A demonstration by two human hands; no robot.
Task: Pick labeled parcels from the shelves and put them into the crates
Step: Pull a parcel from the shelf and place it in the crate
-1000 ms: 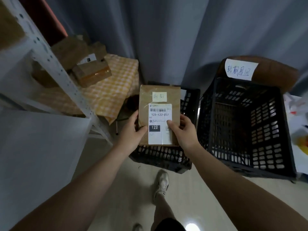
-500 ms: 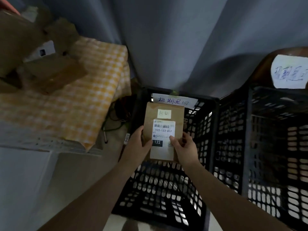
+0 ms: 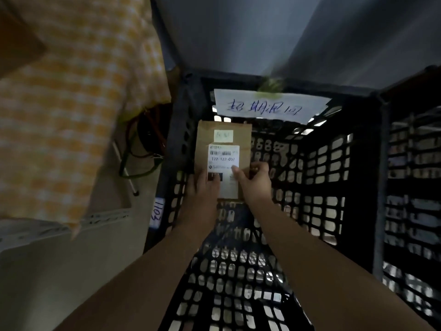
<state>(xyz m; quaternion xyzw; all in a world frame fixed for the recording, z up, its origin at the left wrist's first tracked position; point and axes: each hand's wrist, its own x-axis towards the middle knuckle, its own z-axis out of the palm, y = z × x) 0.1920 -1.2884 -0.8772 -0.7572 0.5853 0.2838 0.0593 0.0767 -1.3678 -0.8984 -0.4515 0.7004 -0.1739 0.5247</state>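
Parcel (image 3: 223, 137) of brown card, label 122-122-007 facing up, held low inside a black crate (image 3: 329, 168).
Left hand (image 3: 205, 187) and right hand (image 3: 256, 185) grip its near end, thumbs on the label. Placing step, by the look: next, lower it flat by the left wall and let go with the 2 hands.

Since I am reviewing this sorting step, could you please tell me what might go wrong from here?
The left hand and right hand hold the parcel only at its near end, so its far end could tip and drop hard into the crate. It also sits close to the crate's left wall and might catch there.
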